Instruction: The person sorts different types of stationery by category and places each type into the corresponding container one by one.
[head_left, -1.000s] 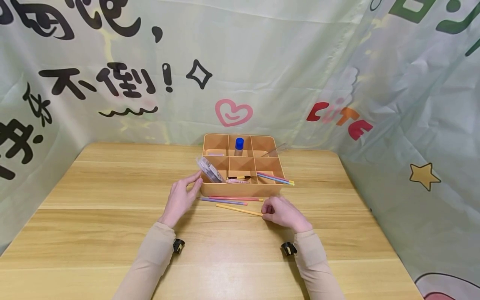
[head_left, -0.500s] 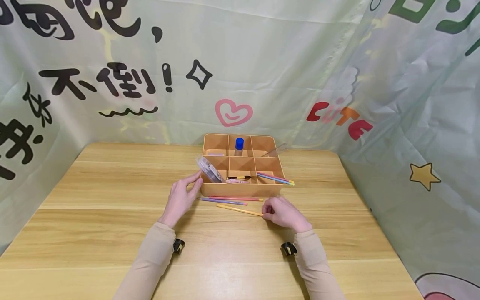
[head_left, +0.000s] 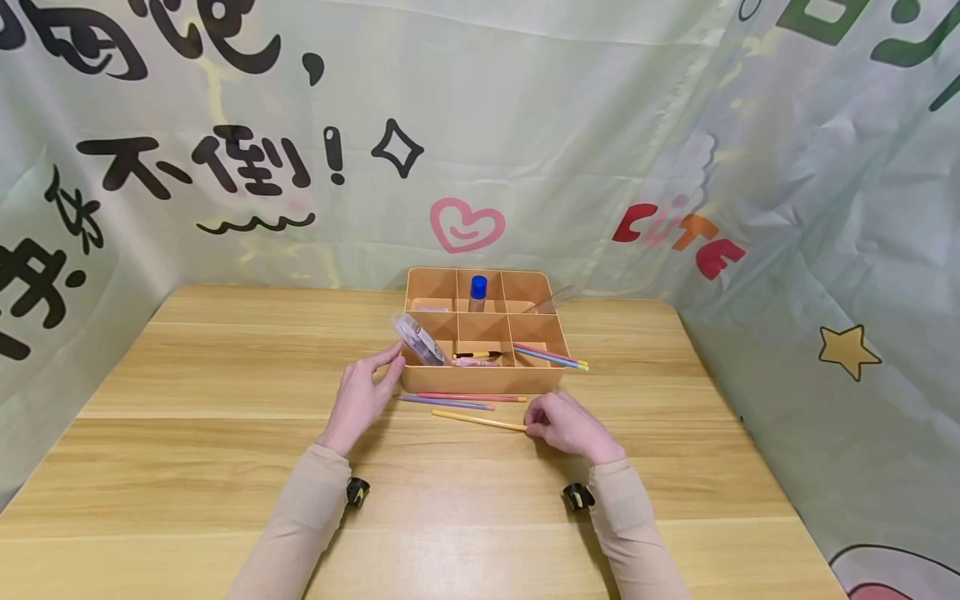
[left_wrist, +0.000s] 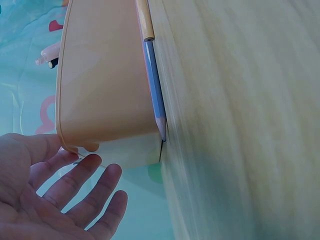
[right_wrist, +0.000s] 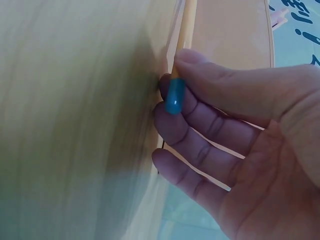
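Note:
Beside the front left corner of an orange six-compartment organizer (head_left: 480, 382), my left hand (head_left: 358, 402) touches the corner with thumb and index finger. Its other fingers (left_wrist: 95, 202) spread loosely in the left wrist view. My right hand (head_left: 567, 427) pinches a yellow pencil (head_left: 480, 420) between thumb and fingers near its teal end (right_wrist: 174, 96). This pencil lies slanted in front of the organizer, low over the table. Between it and the organizer lie a purple-blue pencil (head_left: 446, 402) and a pinkish-red pencil (head_left: 472, 397).
The organizer holds a clear pack (head_left: 422, 340), a blue-capped glue stick (head_left: 477, 293), a black-and-yellow pen (head_left: 476, 356), colored pencils (head_left: 551, 357) jutting out at the right, and a clear ruler-like strip (head_left: 551, 300). A printed cloth (head_left: 337, 250) hangs behind the wooden table (head_left: 225, 358).
Almost nothing differs. The yellow pencil and right hand shift only very slightly; the left hand stays at the organizer's corner.

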